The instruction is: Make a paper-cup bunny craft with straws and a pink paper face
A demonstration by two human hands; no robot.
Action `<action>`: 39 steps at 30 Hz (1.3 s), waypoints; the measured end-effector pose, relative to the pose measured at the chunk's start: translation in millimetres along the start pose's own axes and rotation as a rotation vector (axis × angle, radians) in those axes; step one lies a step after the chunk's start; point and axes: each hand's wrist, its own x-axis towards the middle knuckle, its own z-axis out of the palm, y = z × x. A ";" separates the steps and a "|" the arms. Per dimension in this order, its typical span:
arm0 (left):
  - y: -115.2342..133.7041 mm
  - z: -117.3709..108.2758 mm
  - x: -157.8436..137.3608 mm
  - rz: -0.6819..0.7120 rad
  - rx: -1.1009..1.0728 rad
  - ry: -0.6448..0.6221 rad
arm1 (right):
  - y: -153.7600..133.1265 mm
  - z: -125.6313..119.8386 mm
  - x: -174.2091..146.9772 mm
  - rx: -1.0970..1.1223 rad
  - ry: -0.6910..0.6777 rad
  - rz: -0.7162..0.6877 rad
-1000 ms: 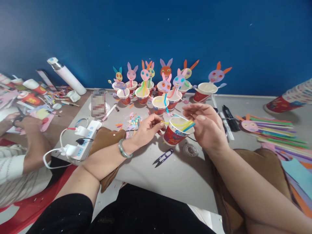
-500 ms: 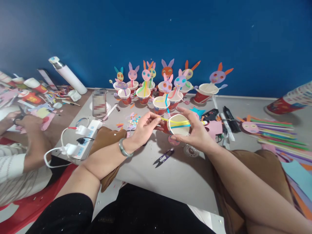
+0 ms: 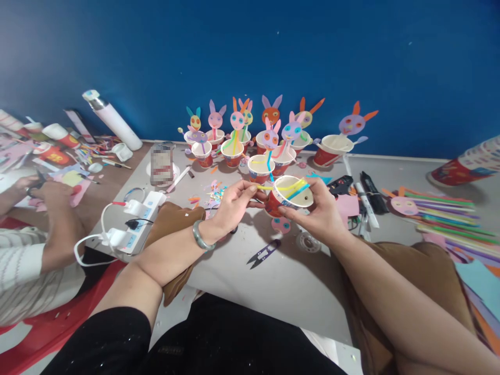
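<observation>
Paper cup [image 3: 275, 201], red w/ white inside, is up front of the wearer btwn both hands, tilted, mouth up & twd wearer; can't tell if its base touches the grey tabletop [image 3: 230, 291]. R hand [image 3: 321, 212] has it by the side, thumb on near wall, fingers round the far side, grip part-open to cup's width. L hand [image 3: 239, 205] is closed in a pinch, thumb vs. index, on the end of a yellow straw [image 3: 287, 186] at cup's L rim; rest of it runs across the mouth. Blue straw [image 3: 295, 191] lies alongside, inside the cup.

Below cup: pink paper face [image 3: 280, 225] w/ blue eyes; nearer wearer, thread snips [image 3: 264, 253]; to their R, tape roll [image 3: 308, 241]. Behind: grp of cups w/ paper rabbit heads, e.g. front cup [image 3: 261, 171]. Far L: co-worker's hand [image 3: 52, 192] nr scissors, paper.
</observation>
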 end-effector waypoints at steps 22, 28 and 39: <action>11.3 -4.7 -7.0 0.586 1.052 -0.374 | 8.5 1.1 -2.8 -0.268 -0.442 -0.417; 16.4 -3.5 -9.3 0.577 1.061 -0.347 | 8.0 3.8 -6.0 -0.247 -0.387 -0.398; 12.1 -5.7 -4.9 0.706 0.933 -0.276 | 10.4 5.4 -8.2 -0.187 -0.267 -0.381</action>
